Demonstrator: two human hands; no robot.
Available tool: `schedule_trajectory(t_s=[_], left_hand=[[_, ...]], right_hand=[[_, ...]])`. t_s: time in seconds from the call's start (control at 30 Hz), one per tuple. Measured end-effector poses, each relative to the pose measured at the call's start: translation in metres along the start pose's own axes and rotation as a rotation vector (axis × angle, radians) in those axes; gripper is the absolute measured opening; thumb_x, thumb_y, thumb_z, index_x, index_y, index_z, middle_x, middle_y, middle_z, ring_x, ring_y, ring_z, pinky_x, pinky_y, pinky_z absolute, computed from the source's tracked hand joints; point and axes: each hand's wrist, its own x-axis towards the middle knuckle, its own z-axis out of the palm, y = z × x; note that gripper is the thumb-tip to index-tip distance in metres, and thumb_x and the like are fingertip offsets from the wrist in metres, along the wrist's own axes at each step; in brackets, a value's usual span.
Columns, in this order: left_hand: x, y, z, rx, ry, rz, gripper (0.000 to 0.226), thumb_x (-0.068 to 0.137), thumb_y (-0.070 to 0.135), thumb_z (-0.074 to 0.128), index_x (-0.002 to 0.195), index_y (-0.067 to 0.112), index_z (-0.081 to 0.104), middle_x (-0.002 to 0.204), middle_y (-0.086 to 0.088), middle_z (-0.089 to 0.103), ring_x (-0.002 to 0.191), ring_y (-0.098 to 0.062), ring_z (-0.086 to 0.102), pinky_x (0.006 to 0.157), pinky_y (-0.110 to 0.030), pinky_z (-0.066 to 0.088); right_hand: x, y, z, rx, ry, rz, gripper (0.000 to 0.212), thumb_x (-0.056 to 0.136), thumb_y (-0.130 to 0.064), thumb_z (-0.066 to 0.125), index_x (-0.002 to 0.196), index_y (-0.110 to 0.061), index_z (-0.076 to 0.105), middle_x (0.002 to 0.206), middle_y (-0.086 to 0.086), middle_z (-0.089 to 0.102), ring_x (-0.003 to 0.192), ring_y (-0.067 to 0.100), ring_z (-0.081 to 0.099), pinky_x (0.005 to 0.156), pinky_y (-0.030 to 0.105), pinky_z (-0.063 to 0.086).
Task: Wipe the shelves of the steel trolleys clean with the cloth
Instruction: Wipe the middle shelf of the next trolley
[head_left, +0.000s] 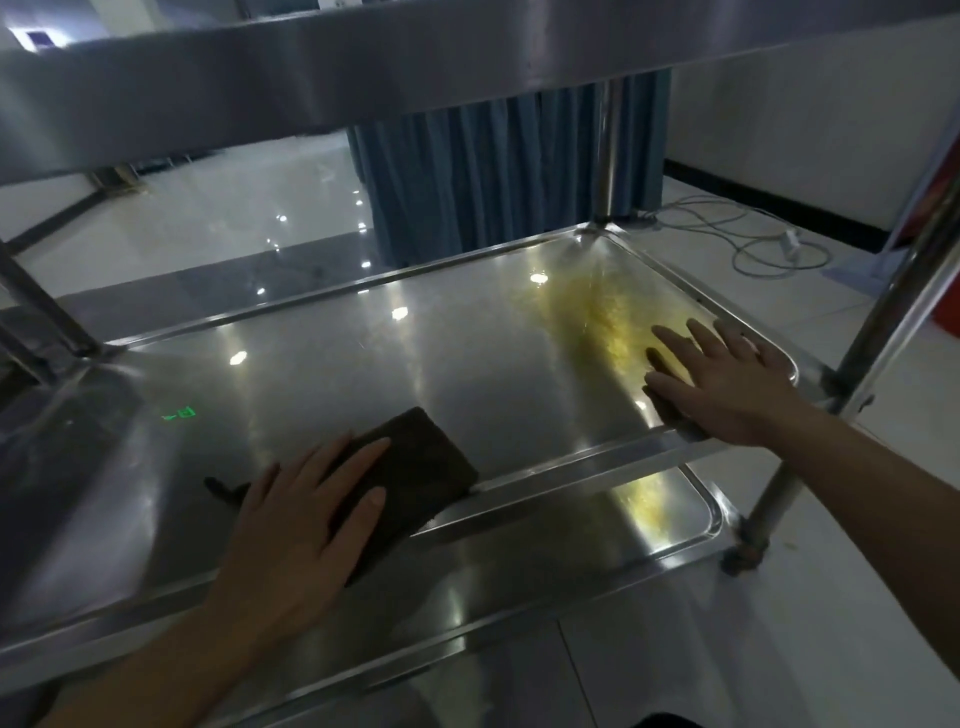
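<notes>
A steel trolley's middle shelf (363, 353) fills the head view, shiny, with a yellowish smear (597, 312) toward its right far corner. My left hand (306, 514) lies flat with straight fingers on a dark brown folded cloth (415, 473) at the shelf's near edge. My right hand (727, 379) presses flat, fingers spread, on the shelf's right side over a second dark cloth (670, 405), mostly hidden under the palm. A lower shelf (675, 519) shows below, also with a yellow stain.
The trolley's top shelf (311, 67) hangs overhead. Upright steel posts stand at the right (883, 312) and far corner (608, 156). A blue curtain (493, 166) hangs behind. White cables and a power strip (769, 239) lie on the tiled floor.
</notes>
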Motion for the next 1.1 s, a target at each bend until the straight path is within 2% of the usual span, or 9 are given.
schedule_trajectory(t_s=[0.27, 0.37, 0.47, 0.57, 0.63, 0.8, 0.93, 1.0, 1.1], left_hand=[[0.017, -0.027, 0.002, -0.016, 0.043, 0.078, 0.059, 0.093, 0.061, 0.027, 0.147, 0.040, 0.042, 0.153, 0.003, 0.042, 0.139, -0.020, 0.041, 0.113, -0.054, 0.028], [0.024, -0.042, -0.003, -0.024, -0.046, 0.094, 0.060, 0.092, 0.065, 0.020, 0.148, 0.048, 0.031, 0.158, 0.008, 0.032, 0.143, -0.017, 0.034, 0.116, -0.053, 0.022], [0.037, -0.050, -0.006, -0.025, -0.181, 0.168, 0.059, 0.088, 0.076, 0.008, 0.146, 0.063, 0.012, 0.162, 0.020, 0.013, 0.150, -0.009, 0.013, 0.121, -0.048, 0.010], [0.062, -0.024, -0.003, 0.048, -0.310, 0.256, 0.058, 0.085, 0.080, 0.000, 0.142, 0.069, -0.006, 0.162, 0.023, -0.007, 0.151, -0.006, -0.006, 0.122, -0.044, -0.004], [0.083, 0.008, 0.007, 0.089, -0.336, 0.319, 0.054, 0.087, 0.079, 0.001, 0.139, 0.071, -0.011, 0.164, 0.016, -0.013, 0.151, -0.014, -0.011, 0.121, -0.048, -0.008], [0.143, 0.088, 0.038, 0.089, -0.336, 0.534, 0.051, 0.091, 0.075, 0.010, 0.139, 0.072, -0.006, 0.165, 0.010, -0.009, 0.151, -0.023, -0.008, 0.118, -0.055, -0.011], [0.186, 0.095, 0.047, 0.042, -0.331, 0.724, 0.057, 0.091, 0.076, 0.026, 0.142, 0.070, 0.002, 0.164, 0.015, -0.002, 0.151, -0.018, -0.003, 0.118, -0.050, -0.004], [0.211, 0.081, 0.048, -0.007, -0.330, 0.719, 0.059, 0.089, 0.079, 0.030, 0.142, 0.070, 0.006, 0.162, 0.020, 0.003, 0.150, -0.016, 0.001, 0.115, -0.045, 0.002], [0.263, 0.055, 0.048, 0.015, -0.279, 0.507, 0.060, 0.084, 0.084, 0.024, 0.139, 0.073, 0.005, 0.164, 0.012, 0.009, 0.150, -0.022, 0.008, 0.117, -0.049, 0.007]], right_hand=[[-0.005, -0.017, 0.001, 0.020, -0.017, 0.019, 0.072, 0.083, -0.077, 0.016, 0.149, -0.052, 0.001, 0.165, -0.004, 0.004, 0.151, 0.021, -0.004, 0.119, 0.055, 0.003], [-0.010, -0.027, 0.005, 0.010, -0.008, 0.014, 0.071, 0.085, -0.075, 0.015, 0.150, -0.051, 0.000, 0.165, -0.005, 0.001, 0.151, 0.021, -0.005, 0.117, 0.056, 0.003], [-0.015, -0.033, 0.009, 0.021, 0.037, 0.014, 0.069, 0.088, -0.073, 0.017, 0.151, -0.049, -0.001, 0.165, -0.004, 0.000, 0.151, 0.022, -0.006, 0.118, 0.056, 0.004], [-0.018, -0.036, 0.010, 0.064, 0.084, 0.014, 0.063, 0.093, -0.067, 0.017, 0.151, -0.049, 0.000, 0.165, -0.004, 0.001, 0.151, 0.021, -0.006, 0.119, 0.055, 0.004], [-0.019, -0.037, 0.009, 0.076, 0.106, 0.023, 0.059, 0.096, -0.064, 0.017, 0.151, -0.049, 0.000, 0.165, -0.003, 0.003, 0.151, 0.020, -0.005, 0.119, 0.054, 0.005], [-0.024, -0.039, 0.007, 0.075, 0.106, 0.023, 0.058, 0.097, -0.058, 0.013, 0.152, -0.047, -0.003, 0.165, -0.003, 0.002, 0.151, 0.020, -0.004, 0.119, 0.054, 0.007], [-0.027, -0.037, 0.005, 0.077, 0.110, 0.000, 0.055, 0.098, -0.048, 0.013, 0.152, -0.046, 0.002, 0.164, -0.004, 0.011, 0.151, 0.019, 0.005, 0.119, 0.052, 0.009], [-0.026, -0.037, 0.006, 0.079, 0.107, -0.001, 0.052, 0.100, -0.048, 0.012, 0.152, -0.047, 0.007, 0.163, -0.007, 0.016, 0.150, 0.016, 0.009, 0.120, 0.050, 0.008], [-0.025, -0.036, 0.005, 0.054, 0.092, -0.006, 0.053, 0.098, -0.050, 0.005, 0.150, -0.046, 0.015, 0.161, -0.011, 0.021, 0.149, 0.014, 0.014, 0.119, 0.049, 0.008]])
